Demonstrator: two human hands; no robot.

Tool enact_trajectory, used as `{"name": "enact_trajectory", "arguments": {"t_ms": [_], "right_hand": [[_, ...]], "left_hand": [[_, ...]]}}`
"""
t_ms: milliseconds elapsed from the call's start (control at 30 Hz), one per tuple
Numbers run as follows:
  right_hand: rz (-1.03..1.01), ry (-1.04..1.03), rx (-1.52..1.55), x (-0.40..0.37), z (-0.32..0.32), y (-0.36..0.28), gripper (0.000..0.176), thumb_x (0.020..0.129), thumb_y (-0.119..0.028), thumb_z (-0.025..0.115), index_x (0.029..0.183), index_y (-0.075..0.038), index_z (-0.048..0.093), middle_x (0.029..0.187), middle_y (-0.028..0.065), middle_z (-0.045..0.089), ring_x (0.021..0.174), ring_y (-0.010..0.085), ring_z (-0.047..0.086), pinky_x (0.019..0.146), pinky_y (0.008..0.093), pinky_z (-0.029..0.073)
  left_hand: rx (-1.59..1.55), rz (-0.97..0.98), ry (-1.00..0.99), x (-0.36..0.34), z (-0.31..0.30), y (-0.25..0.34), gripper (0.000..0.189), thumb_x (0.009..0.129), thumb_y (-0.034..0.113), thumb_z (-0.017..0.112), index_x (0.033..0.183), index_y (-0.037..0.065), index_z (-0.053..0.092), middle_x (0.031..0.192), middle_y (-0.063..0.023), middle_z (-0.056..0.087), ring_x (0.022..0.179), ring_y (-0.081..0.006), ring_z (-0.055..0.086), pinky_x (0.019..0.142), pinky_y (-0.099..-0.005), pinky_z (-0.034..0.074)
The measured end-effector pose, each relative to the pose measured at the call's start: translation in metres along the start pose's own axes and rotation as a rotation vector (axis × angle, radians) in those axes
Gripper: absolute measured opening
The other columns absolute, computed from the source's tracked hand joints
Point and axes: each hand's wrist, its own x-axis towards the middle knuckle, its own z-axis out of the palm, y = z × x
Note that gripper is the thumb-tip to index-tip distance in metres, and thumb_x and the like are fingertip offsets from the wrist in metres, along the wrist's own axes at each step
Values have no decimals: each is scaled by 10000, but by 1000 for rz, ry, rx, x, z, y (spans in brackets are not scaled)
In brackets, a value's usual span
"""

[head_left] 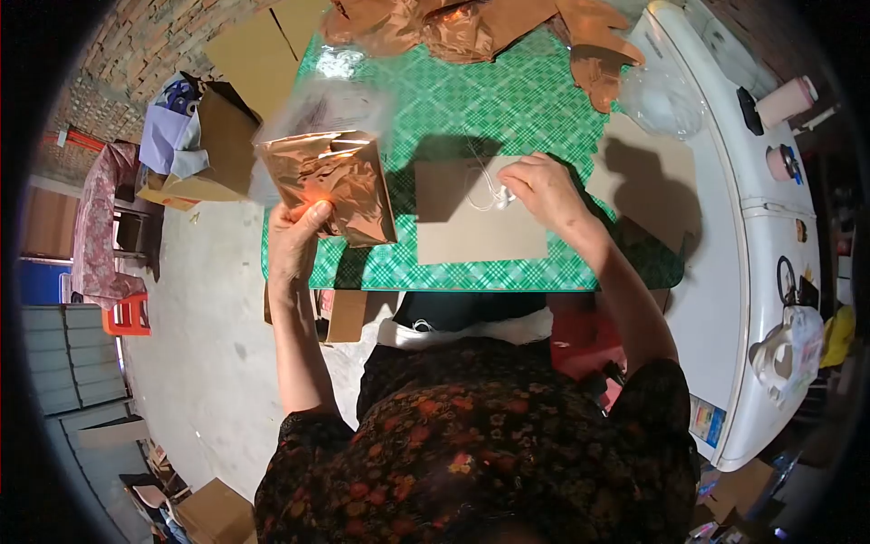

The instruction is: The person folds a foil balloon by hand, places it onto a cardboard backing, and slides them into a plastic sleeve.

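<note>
My left hand (297, 238) is closed on a shiny copper-coloured foil bag (353, 204), thumb on its front face. The bag is raised over the left side of the table, and its upper edge looks parted. My right hand (551, 198) has its fingers pinched together on a thin white cord (480, 201), whose loops hang to the left of the fingertips. A small white piece by the fingers is too small to make out. Below the right hand lies a flat tan cardboard sheet (480, 240) on the green plaid tablecloth (408, 263).
More copper foil bags (462, 32) are heaped at the table's far edge. Clear plastic (340, 109) lies behind the held bag. A second cardboard sheet (639, 172) is at the right, beside a white fridge (770, 245). An open cardboard box (222, 136) stands at the left.
</note>
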Motion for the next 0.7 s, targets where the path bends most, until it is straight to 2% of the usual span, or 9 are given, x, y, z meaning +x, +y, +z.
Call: {"name": "enact_trajectory", "arguments": {"t_ms": [133, 200, 333, 367, 433, 467, 500, 600, 700], "right_hand": [[91, 39, -54, -7, 9, -2, 246, 901, -204, 782, 1100, -66, 742, 986, 119, 719, 960, 343, 673, 863, 435, 552], [118, 91, -209, -9, 22, -16, 260, 906, -193, 775, 1128, -73, 716, 1009, 115, 699, 978, 355, 671, 866, 442, 559], [178, 45, -236, -6, 44, -28, 184, 936, -155, 729, 1091, -78, 667, 1034, 122, 665, 1009, 382, 667, 868, 466, 569], [218, 15, -257, -4, 53, -21, 83, 956, -117, 685, 998, -63, 639, 1019, 141, 668, 1026, 395, 666, 857, 490, 563], [217, -17, -257, 0, 47, -21, 57, 957, -90, 667, 985, -54, 635, 1010, 157, 666, 1006, 395, 668, 842, 492, 556], [217, -33, -258, 1, 42, -22, 43, 957, -77, 658, 979, -49, 633, 1005, 164, 665, 996, 395, 669, 834, 494, 552], [262, -17, -190, 4, 27, -36, 49, 959, -53, 656, 997, -28, 638, 996, 167, 664, 927, 356, 678, 810, 443, 549], [148, 90, 100, 3, -12, -49, 82, 968, -37, 665, 1045, -15, 645, 1006, 145, 670, 883, 275, 672, 793, 364, 541], [276, 179, 105, 2, -46, -87, 73, 976, -34, 657, 1040, -2, 644, 997, 148, 667, 922, 330, 686, 814, 414, 556]], "left_hand": [[-4, 16, 31, 3, 12, -2, 353, 935, 174, 833, 1187, -52, 732, 1079, -93, 775, 942, -147, 709, 865, -293, 548], [0, 9, 24, 6, 11, -2, 324, 930, 172, 837, 1151, -47, 744, 1053, -81, 776, 906, -130, 692, 825, -278, 533], [42, -25, -10, 9, -5, -6, 275, 925, 169, 842, 1090, -37, 765, 1004, -58, 775, 841, -102, 657, 755, -256, 496], [50, -29, -9, 8, -8, -6, 272, 924, 168, 842, 1086, -37, 767, 998, -54, 775, 829, -98, 650, 745, -255, 489], [66, -37, -8, 6, -17, -5, 265, 923, 166, 843, 1078, -36, 771, 986, -47, 774, 806, -91, 636, 724, -252, 475], [69, -34, -6, 5, -22, -4, 262, 922, 165, 843, 1076, -35, 771, 989, -51, 775, 818, -97, 646, 739, -257, 487], [71, -32, -3, 3, -29, -3, 259, 922, 163, 842, 1073, -35, 772, 992, -55, 776, 829, -104, 656, 753, -261, 498], [9, 5, 18, 0, -41, 3, 266, 919, 148, 843, 1092, -39, 766, 1018, -70, 778, 879, -129, 686, 814, -282, 533], [-34, 11, 26, -4, -60, -1, 297, 914, 127, 844, 1135, -47, 750, 1060, -86, 777, 933, -154, 706, 876, -307, 553]]}}
